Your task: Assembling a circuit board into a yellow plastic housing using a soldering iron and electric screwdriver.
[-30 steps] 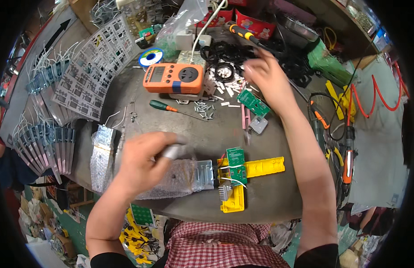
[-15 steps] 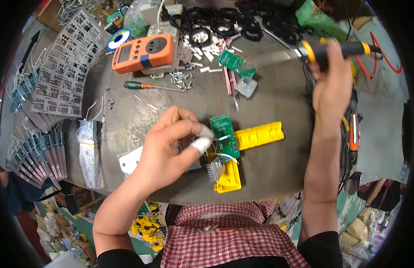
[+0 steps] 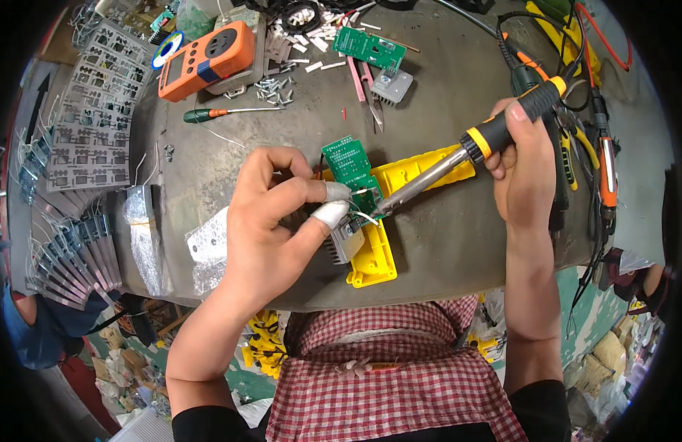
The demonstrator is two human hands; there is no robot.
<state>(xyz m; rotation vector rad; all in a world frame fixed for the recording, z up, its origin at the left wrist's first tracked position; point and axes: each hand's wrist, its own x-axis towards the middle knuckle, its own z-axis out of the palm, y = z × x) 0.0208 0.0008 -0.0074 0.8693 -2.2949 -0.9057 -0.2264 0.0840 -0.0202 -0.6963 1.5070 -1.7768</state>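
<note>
My left hand [image 3: 271, 217], with white coverings on thumb and forefinger, pinches a thin white wire [image 3: 367, 218] at the lower part of a green circuit board [image 3: 346, 163]. A grey finned heat sink [image 3: 350, 244] sits at the board's lower end. Beneath the board lies an angled yellow plastic housing [image 3: 375, 264]. In my right hand [image 3: 529, 173] is a soldering iron [image 3: 429, 179] with a black and yellow handle. Its metal shaft slants down to the left, and the tip is at the board's lower right edge, close to the wire; exact contact is hard to make out.
Farther back are an orange multimeter [image 3: 208, 60], a green-handled screwdriver [image 3: 230, 111], loose screws [image 3: 275, 90], pink-handled tweezers [image 3: 364, 88] and another green board [image 3: 368, 48]. Cables and an orange-and-black tool [image 3: 608, 173] lie to the right. Wrapped strips [image 3: 146, 239] lie left.
My right hand has brought the soldering iron down and left from the upper right to the board. My left hand stays at the wire. The view has shifted slightly.
</note>
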